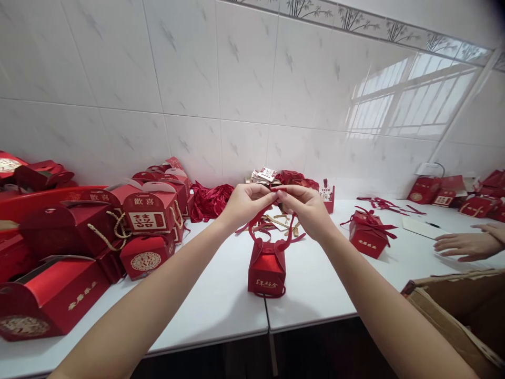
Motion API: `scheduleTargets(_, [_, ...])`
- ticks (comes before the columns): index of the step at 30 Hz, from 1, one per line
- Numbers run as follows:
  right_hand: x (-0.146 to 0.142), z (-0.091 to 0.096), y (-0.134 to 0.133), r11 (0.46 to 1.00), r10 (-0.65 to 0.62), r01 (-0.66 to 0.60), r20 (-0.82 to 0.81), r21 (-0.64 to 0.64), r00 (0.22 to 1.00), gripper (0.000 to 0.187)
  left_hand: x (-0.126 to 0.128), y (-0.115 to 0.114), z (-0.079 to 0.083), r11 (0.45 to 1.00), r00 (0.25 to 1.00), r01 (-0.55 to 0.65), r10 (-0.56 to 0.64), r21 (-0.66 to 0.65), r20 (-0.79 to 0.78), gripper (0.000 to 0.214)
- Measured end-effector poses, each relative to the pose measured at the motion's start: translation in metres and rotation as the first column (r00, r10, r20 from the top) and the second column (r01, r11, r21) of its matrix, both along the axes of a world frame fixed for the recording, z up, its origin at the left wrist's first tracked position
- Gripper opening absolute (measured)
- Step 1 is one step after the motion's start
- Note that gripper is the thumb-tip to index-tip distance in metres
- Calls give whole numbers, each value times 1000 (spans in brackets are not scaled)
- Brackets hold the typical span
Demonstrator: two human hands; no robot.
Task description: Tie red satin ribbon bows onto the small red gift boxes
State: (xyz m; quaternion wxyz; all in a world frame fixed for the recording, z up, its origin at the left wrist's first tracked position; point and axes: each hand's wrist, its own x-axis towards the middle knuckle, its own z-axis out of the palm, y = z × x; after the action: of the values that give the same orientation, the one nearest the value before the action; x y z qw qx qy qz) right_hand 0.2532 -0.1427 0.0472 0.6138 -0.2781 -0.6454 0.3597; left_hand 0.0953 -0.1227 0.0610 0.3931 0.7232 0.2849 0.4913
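Observation:
A small red gift box (267, 269) with gold lettering stands on the white table in front of me. Dark red ribbon (291, 231) rises from both sides of its top to my fingers. My left hand (249, 202) pinches the ribbon above the box, its thumb and fingertips pressed together. Meeting it fingertip to fingertip, my right hand (305, 205) pinches the ribbon too. The exact hold at the fingertips is partly hidden. Behind the box lie loose gold and red ribbon pieces (278, 218).
Red gift boxes (148, 210) crowd the left side. Bunched red ribbon (212, 200) and stacked cards (265, 175) lie by the wall. To the right are a ribbon-tied box (369, 234), another person's hand (467, 245) and an open cardboard carton (445, 321) at the table's front edge.

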Motion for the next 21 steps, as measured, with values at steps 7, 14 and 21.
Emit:
scheduleTargets(7, [13, -9, 6, 979, -40, -17, 273, 201, 961, 19, -6, 7, -4, 967, 989, 127, -141, -220, -52, 13])
scheduleTargets(14, [21, -19, 14, 742, -421, 17, 445, 670, 790, 25, -9, 13, -6, 787, 933, 360, -298, -500, 202, 15])
scheduleTargets(21, [24, -25, 15, 688, -545, 105, 416, 718, 728, 23, -15, 12, -11, 916, 970, 242, -221, -320, 99, 21])
